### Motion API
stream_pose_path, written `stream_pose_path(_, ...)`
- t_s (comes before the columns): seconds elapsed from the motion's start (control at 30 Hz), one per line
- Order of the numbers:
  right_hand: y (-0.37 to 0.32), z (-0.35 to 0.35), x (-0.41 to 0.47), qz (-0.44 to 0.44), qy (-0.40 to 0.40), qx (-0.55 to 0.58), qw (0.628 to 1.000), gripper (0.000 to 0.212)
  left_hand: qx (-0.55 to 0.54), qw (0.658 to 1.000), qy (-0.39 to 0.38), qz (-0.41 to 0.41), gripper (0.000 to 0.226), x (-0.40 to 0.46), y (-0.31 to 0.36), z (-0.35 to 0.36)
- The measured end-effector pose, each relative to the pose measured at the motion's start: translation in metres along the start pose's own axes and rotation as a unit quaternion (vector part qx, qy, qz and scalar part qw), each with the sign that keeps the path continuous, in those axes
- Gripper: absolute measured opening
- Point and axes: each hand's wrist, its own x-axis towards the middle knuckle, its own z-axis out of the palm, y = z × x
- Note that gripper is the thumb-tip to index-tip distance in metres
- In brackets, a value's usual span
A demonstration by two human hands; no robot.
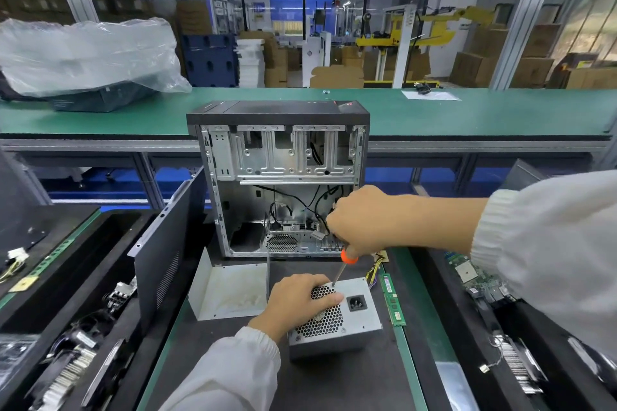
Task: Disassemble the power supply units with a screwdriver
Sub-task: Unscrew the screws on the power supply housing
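The grey metal power supply unit (pixel 337 314) lay on the dark table (pixel 213 354). The left hand (pixel 297 302) pressed it flat, fingers relaxed. The right hand (pixel 362 220) gripped the orange-handled screwdriver (pixel 344 265); keeping it straight on the screw seemed best.

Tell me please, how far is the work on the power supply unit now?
Done: the power supply unit is already out of the open computer case and lies on the mat. In hand: the left hand presses on its grille while the right hand holds the screwdriver, tip on a screw at the top face. Left: its cover is still closed, so opening remains.
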Motion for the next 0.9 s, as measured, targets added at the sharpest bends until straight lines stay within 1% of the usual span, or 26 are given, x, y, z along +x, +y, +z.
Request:
stream_pose_path(0.03,-0.004,0.002,-0.003,-0.019,0.058,-0.041,0.997,0.036,0.001,1.000,-0.001,-0.002,0.054,0.001,0.000,0.000)
stream_pose_path(0.1,-0.013,0.007,-0.008,-0.061,0.132,-0.081,0.986,0.037,0.005,1.000,-0.002,-0.005,0.053,0.003,0.000,-0.001)
stream_pose_path(0.17,-0.019,0.012,-0.008,-0.084,0.152,-0.085,0.981,0.031,0.010,1.000,-0.005,-0.009,0.054,0.004,-0.001,-0.002)
stream_pose_path(0.2,-0.020,0.014,-0.007,-0.075,0.148,-0.060,0.984,0.027,0.011,1.000,-0.006,-0.008,0.054,0.004,-0.001,-0.002)
stream_pose_path(0.23,-0.017,0.013,-0.005,-0.051,0.135,-0.010,0.989,0.024,0.010,1.000,-0.006,-0.007,0.054,0.004,-0.002,-0.001)
stream_pose_path(0.27,-0.012,0.011,-0.002,-0.019,0.108,0.057,0.992,0.027,0.007,1.000,-0.005,-0.006,0.054,0.003,-0.002,-0.001)
stream_pose_path(0.3,-0.004,0.008,0.002,0.020,0.064,0.142,0.988,0.036,0.004,1.000,-0.003,-0.005,0.053,0.002,-0.002,-0.001)
stream_pose_path(0.33,0.004,0.004,0.007,0.065,0.002,0.233,0.970,0.042,0.001,1.000,-0.001,-0.004,0.052,0.001,-0.002,0.000)
stream_pose_path(0.37,0.012,0.000,0.011,0.117,-0.076,0.315,0.939,0.047,-0.002,1.000,0.000,-0.004,0.052,0.001,-0.001,0.000)
stream_pose_path(0.4,0.020,-0.001,0.016,0.165,-0.158,0.370,0.900,0.050,-0.002,1.000,0.000,-0.005,0.052,0.000,-0.001,0.000)
stream_pose_path(0.43,0.025,-0.002,0.019,0.196,-0.228,0.389,0.871,0.049,-0.002,1.000,0.000,-0.006,0.052,0.000,-0.001,0.000)
stream_pose_path(0.47,0.030,-0.001,0.020,0.207,-0.273,0.387,0.856,0.045,-0.002,1.000,-0.001,-0.006,0.052,-0.001,-0.001,0.000)
stream_pose_path(0.5,0.032,0.000,0.021,0.201,-0.290,0.372,0.858,0.042,-0.002,1.000,0.000,-0.005,0.052,-0.001,0.000,0.000)
stream_pose_path(0.53,0.032,0.002,0.020,0.184,-0.290,0.350,0.872,0.041,-0.001,1.000,0.002,-0.004,0.052,-0.001,0.000,0.000)
stream_pose_path(0.6,0.028,0.004,0.016,0.132,-0.249,0.289,0.915,0.042,-0.002,1.000,0.007,-0.002,0.050,-0.002,0.000,0.001)
stream_pose_path(0.67,0.019,0.005,0.012,0.084,-0.186,0.201,0.958,0.042,-0.004,1.000,0.009,0.000,0.049,-0.002,0.000,0.001)
stream_pose_path(0.73,0.010,0.006,0.006,0.039,-0.074,0.057,0.995,0.037,-0.007,1.000,0.009,0.000,0.050,-0.002,-0.001,0.001)
stream_pose_path(0.77,0.005,0.006,0.003,0.015,-0.004,-0.013,1.000,0.037,-0.008,1.000,0.009,0.001,0.051,-0.002,-0.001,0.000)
stream_pose_path(0.8,-0.001,0.007,0.001,-0.017,0.058,-0.066,0.996,0.038,-0.008,1.000,0.008,0.003,0.052,-0.002,0.000,0.000)
stream_pose_path(0.83,-0.005,0.008,-0.001,-0.052,0.103,-0.101,0.988,0.036,-0.006,1.000,0.008,0.003,0.052,-0.002,0.000,-0.001)
stream_pose_path(0.9,-0.014,0.009,-0.004,-0.098,0.142,-0.124,0.977,0.028,-0.003,1.000,0.004,0.005,0.051,-0.002,0.002,-0.002)
